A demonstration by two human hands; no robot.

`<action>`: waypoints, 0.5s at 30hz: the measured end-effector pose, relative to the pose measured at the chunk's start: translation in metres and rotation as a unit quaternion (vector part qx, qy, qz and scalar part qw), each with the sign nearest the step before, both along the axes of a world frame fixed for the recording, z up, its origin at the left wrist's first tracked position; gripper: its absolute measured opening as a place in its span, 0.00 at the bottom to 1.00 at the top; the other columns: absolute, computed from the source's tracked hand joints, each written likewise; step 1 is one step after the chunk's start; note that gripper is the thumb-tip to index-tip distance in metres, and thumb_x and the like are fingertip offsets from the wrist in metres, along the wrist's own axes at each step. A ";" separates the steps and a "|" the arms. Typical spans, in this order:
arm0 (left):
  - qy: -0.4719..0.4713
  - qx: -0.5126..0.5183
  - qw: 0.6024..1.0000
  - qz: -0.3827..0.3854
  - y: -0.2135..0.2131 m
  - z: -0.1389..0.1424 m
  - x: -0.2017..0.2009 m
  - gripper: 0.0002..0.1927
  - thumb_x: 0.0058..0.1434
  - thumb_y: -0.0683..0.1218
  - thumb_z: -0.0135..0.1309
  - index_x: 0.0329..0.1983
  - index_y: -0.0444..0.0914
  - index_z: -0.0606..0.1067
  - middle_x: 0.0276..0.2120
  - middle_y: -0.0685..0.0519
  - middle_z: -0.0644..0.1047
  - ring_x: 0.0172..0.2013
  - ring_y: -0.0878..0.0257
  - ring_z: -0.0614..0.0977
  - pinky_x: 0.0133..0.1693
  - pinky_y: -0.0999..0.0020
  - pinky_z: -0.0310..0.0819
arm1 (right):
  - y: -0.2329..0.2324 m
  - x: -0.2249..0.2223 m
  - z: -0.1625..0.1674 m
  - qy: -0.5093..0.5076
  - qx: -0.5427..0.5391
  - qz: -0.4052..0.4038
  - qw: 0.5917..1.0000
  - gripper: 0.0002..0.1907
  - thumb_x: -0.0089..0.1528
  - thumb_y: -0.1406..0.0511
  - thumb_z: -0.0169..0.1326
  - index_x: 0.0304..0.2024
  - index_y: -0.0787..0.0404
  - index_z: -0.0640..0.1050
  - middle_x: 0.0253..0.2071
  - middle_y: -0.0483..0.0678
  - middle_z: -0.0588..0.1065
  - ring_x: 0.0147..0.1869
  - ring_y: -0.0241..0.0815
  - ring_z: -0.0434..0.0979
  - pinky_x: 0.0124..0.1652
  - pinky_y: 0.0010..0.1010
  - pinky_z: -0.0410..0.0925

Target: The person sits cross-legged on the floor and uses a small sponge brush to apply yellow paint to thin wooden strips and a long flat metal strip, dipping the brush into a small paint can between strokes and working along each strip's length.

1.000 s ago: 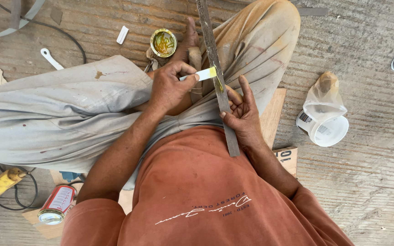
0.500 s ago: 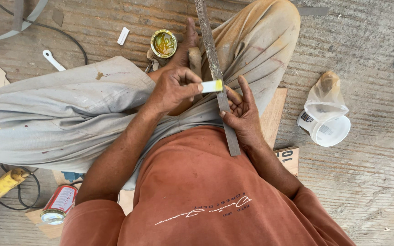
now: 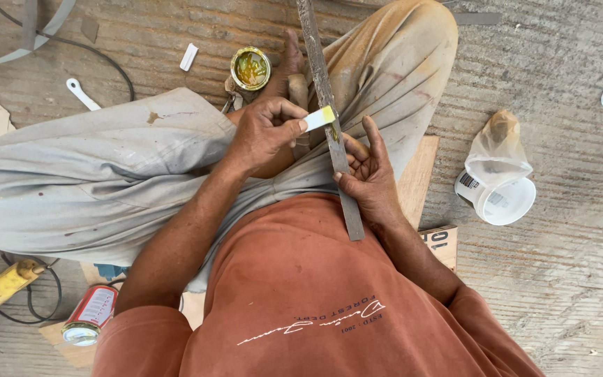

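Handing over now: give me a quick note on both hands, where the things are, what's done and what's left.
Left hand: pinches a white applicator, its yellow-smeared tip on the metal strip.
Right hand: holds the strip's near part from below, across the lap.
Open tin of yellow glue: on the floor by the foot, beyond the left hand.
Done: a yellow smear on the strip at the tip.
Left: the rest of the strip looks bare, both ways.
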State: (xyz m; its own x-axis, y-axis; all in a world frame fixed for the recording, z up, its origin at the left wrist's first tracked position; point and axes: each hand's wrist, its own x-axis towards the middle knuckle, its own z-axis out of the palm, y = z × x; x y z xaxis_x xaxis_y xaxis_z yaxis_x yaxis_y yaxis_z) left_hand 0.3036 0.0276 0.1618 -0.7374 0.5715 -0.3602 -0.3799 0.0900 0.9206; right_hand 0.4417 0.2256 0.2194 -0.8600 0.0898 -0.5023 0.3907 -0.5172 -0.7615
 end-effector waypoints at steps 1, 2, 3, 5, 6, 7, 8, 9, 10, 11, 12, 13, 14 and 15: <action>-0.005 0.014 1.000 -0.012 -0.002 0.002 0.000 0.06 0.65 0.42 0.61 0.42 0.35 0.79 0.33 0.54 0.82 0.29 0.71 0.80 0.31 0.78 0.77 | 0.000 0.000 0.000 -0.001 -0.001 0.002 1.000 0.56 0.58 0.82 0.56 0.80 0.52 0.43 0.72 0.62 0.64 0.64 0.40 0.74 0.54 0.27 0.76; -0.010 0.030 0.999 -0.024 -0.003 0.004 -0.001 0.07 0.65 0.43 0.61 0.42 0.35 0.79 0.33 0.54 0.82 0.30 0.71 0.81 0.31 0.78 0.78 | 0.001 -0.001 0.000 0.000 0.000 0.003 1.000 0.56 0.58 0.82 0.56 0.80 0.52 0.42 0.72 0.62 0.63 0.64 0.40 0.74 0.54 0.27 0.76; 0.005 -0.004 0.999 -0.041 -0.002 0.005 -0.002 0.06 0.65 0.43 0.61 0.42 0.35 0.80 0.34 0.54 0.82 0.30 0.71 0.81 0.31 0.77 0.78 | 0.001 0.000 -0.001 0.000 0.001 0.002 1.000 0.56 0.58 0.82 0.56 0.80 0.52 0.42 0.72 0.62 0.63 0.64 0.40 0.74 0.54 0.27 0.76; 0.034 -0.071 0.994 -0.073 0.000 0.007 -0.004 0.06 0.64 0.44 0.62 0.41 0.36 0.82 0.34 0.54 0.81 0.30 0.71 0.81 0.31 0.77 0.77 | 0.000 0.000 -0.001 0.002 0.001 0.002 1.000 0.56 0.58 0.82 0.56 0.80 0.52 0.42 0.72 0.63 0.63 0.64 0.39 0.74 0.54 0.27 0.76; 0.046 -0.072 0.994 -0.069 0.002 0.007 -0.005 0.06 0.64 0.44 0.61 0.40 0.36 0.81 0.36 0.54 0.81 0.31 0.71 0.82 0.32 0.77 0.80 | 0.000 0.000 -0.002 0.010 0.003 0.005 1.000 0.56 0.59 0.82 0.56 0.80 0.52 0.42 0.72 0.62 0.63 0.64 0.39 0.74 0.55 0.27 0.75; 0.057 -0.072 0.994 -0.065 0.005 0.006 -0.006 0.05 0.64 0.44 0.61 0.39 0.37 0.81 0.37 0.54 0.80 0.32 0.72 0.83 0.33 0.77 0.82 | -0.001 0.001 -0.002 0.017 0.005 0.006 1.000 0.56 0.59 0.83 0.56 0.80 0.52 0.42 0.73 0.62 0.63 0.63 0.38 0.74 0.55 0.27 0.75; 0.067 -0.072 0.993 -0.062 0.007 0.004 -0.007 0.05 0.64 0.44 0.60 0.39 0.37 0.80 0.38 0.54 0.80 0.33 0.72 0.83 0.33 0.77 0.84 | -0.001 0.001 -0.002 0.023 0.007 0.008 1.000 0.56 0.59 0.83 0.56 0.81 0.52 0.42 0.73 0.62 0.63 0.63 0.38 0.74 0.56 0.26 0.74; 0.128 -0.082 0.987 -0.055 0.009 0.002 -0.008 0.05 0.64 0.43 0.61 0.39 0.36 0.81 0.37 0.53 0.80 0.34 0.70 0.83 0.34 0.76 0.82 | -0.001 0.001 -0.003 0.015 0.010 0.006 1.000 0.56 0.59 0.83 0.56 0.80 0.52 0.42 0.73 0.62 0.63 0.63 0.38 0.74 0.56 0.26 0.75; 0.187 -0.092 0.977 -0.048 0.010 0.000 -0.009 0.05 0.64 0.43 0.62 0.39 0.36 0.82 0.36 0.53 0.81 0.35 0.68 0.83 0.36 0.74 0.80 | -0.001 0.002 -0.003 0.005 0.012 0.004 1.000 0.56 0.59 0.83 0.55 0.80 0.52 0.42 0.72 0.62 0.64 0.63 0.38 0.74 0.56 0.27 0.75; 0.247 -0.101 0.963 -0.041 0.011 -0.002 -0.010 0.04 0.64 0.42 0.63 0.39 0.36 0.83 0.36 0.52 0.81 0.36 0.66 0.82 0.37 0.72 0.77 | 0.000 0.002 -0.003 -0.004 0.015 0.002 1.000 0.56 0.59 0.82 0.55 0.80 0.52 0.43 0.72 0.62 0.64 0.63 0.38 0.74 0.56 0.27 0.75; 0.240 -0.085 0.967 -0.018 0.012 -0.005 -0.011 0.04 0.65 0.41 0.63 0.40 0.35 0.82 0.37 0.52 0.82 0.36 0.66 0.83 0.38 0.73 0.78 | 0.000 0.002 -0.004 0.000 0.017 0.005 1.000 0.56 0.58 0.83 0.55 0.80 0.52 0.43 0.72 0.62 0.64 0.63 0.38 0.74 0.56 0.27 0.75; 0.233 -0.069 0.970 0.005 0.011 -0.007 -0.011 0.04 0.66 0.41 0.62 0.41 0.35 0.82 0.37 0.52 0.82 0.37 0.67 0.83 0.38 0.74 0.79 | 0.001 0.003 -0.004 0.003 0.018 0.007 1.000 0.56 0.58 0.83 0.55 0.80 0.52 0.43 0.72 0.62 0.64 0.63 0.38 0.74 0.55 0.26 0.75; 0.224 -0.053 0.973 0.027 0.011 -0.009 -0.012 0.04 0.67 0.40 0.61 0.42 0.34 0.81 0.38 0.52 0.82 0.37 0.67 0.83 0.39 0.74 0.79 | 0.001 0.003 -0.004 0.005 0.019 0.008 1.000 0.56 0.58 0.83 0.55 0.80 0.52 0.43 0.72 0.62 0.64 0.63 0.38 0.74 0.55 0.26 0.75; 0.162 -0.032 0.985 0.042 0.010 -0.012 -0.014 0.05 0.67 0.41 0.61 0.44 0.35 0.80 0.37 0.53 0.81 0.35 0.69 0.82 0.36 0.75 0.79 | 0.001 0.003 -0.004 0.001 0.017 0.007 1.000 0.56 0.58 0.83 0.55 0.80 0.52 0.43 0.72 0.62 0.64 0.63 0.38 0.74 0.55 0.27 0.75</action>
